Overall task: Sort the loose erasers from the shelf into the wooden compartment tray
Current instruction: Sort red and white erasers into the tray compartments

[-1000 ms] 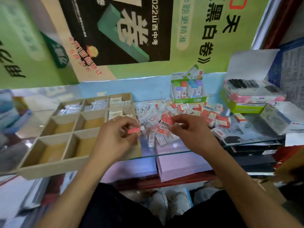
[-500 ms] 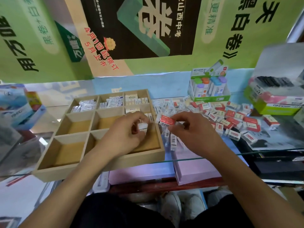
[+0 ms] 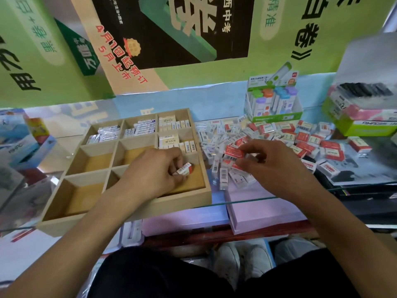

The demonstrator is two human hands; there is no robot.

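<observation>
A wooden compartment tray (image 3: 129, 214) lies on the glass shelf at the left. Its back compartments and the middle right one hold rows of wrapped erasers (image 3: 141, 127). My left hand (image 3: 154, 173) is down in the front right compartment and pinches a small red-and-white eraser (image 3: 185, 168) just above the floor. To the right, a heap of loose erasers (image 3: 279, 136) in red and white wrappers covers the glass. My right hand (image 3: 266, 162) hovers over the heap's near edge and pinches a red-wrapped eraser (image 3: 233, 152) with a barcode.
A green display box of capped correction tapes (image 3: 274, 104) stands behind the heap. A green-and-pink box of dark items (image 3: 363, 112) sits at the right. Blue packs (image 3: 23, 145) lie at the left. The glass shelf's front edge (image 3: 247, 201) runs above purple boxes (image 3: 264, 209).
My left hand has moved down into the tray's front right compartment with its eraser. My right hand has stayed over the heap, holding the red eraser. The camera has shifted.
</observation>
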